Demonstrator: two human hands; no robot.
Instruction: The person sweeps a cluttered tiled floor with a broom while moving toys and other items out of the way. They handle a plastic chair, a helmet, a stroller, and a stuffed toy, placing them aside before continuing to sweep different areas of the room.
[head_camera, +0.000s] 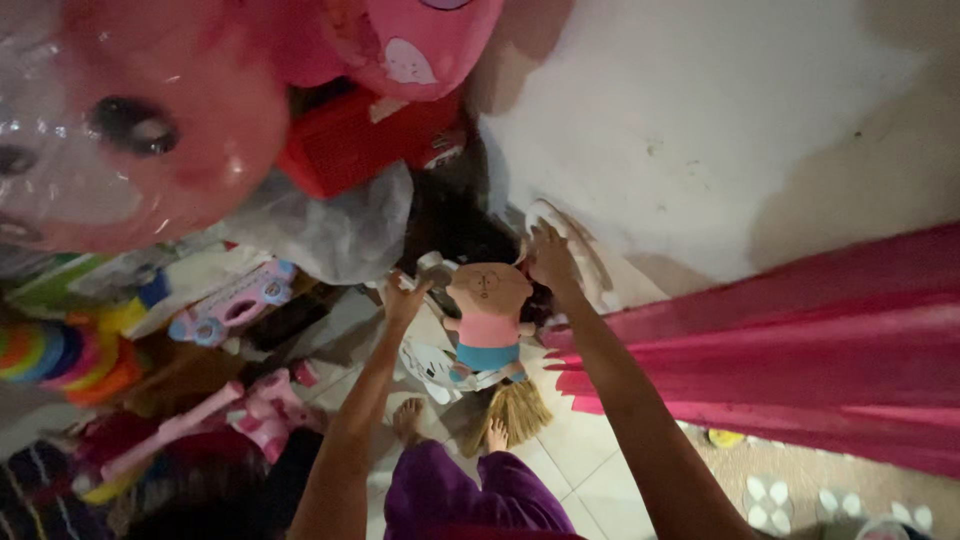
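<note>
Though crowded by toys (230, 305), hands (405, 298) on doll (488, 315).

Open wall (720, 110) far right, free to pass along; blocked left by wrapped pink toy (130, 130), red box (360, 140) and grey bag (330, 235); hemmed on right by pink curtain (800, 350); narrow gap between, filled by hanging doll (488, 315); bare floor tiles (590, 470) near, below.

Bare forearms, no sleeves; purple trousers (470, 495); bare feet (407, 418); no rings, no watch.
</note>
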